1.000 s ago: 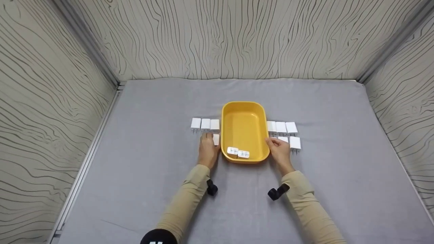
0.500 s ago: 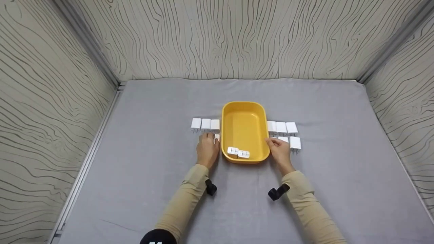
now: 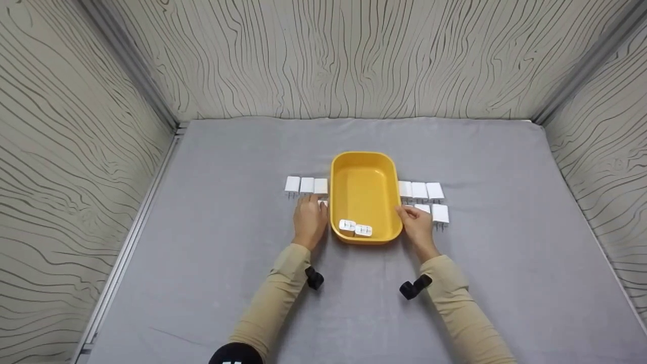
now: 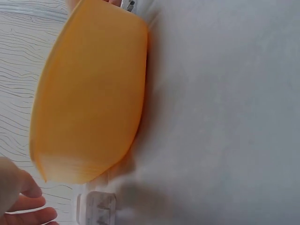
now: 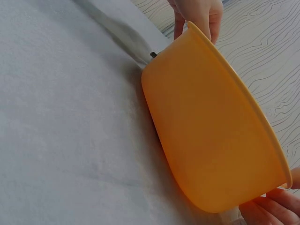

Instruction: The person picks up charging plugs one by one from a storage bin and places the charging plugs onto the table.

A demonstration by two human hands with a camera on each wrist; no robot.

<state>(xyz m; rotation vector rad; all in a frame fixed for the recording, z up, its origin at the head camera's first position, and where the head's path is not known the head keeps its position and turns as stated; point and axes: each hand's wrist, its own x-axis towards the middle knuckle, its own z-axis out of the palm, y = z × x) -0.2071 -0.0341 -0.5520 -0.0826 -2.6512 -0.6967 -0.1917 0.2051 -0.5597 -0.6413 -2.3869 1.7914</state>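
A yellow tub [image 3: 365,192] sits mid-table, with a white wall charger [image 3: 347,225] and a second charger [image 3: 363,230] inside at its near end, prongs up. My right hand [image 3: 417,226] pinches the tub's right rim, thumb over the edge and fingers outside. Left of the tub, my left hand [image 3: 309,221] reaches over a charger [image 3: 323,203], which it partly hides. In the left wrist view its fingers [image 4: 30,218] are spread apart, and the nearby charger [image 4: 101,207] is not between them.
Left of the tub, behind my left hand, lies a row of chargers [image 3: 307,185]. Two rows of chargers [image 3: 419,189] lie on the right, the front one partly behind my right hand. Grey cloth [image 3: 232,212] covers the table; a patterned wall [image 3: 354,60] stands behind.
My left hand has shifted slightly forward and left, its fingers covering more of the charger beside the tub. The right hand and the tub stay where they were.
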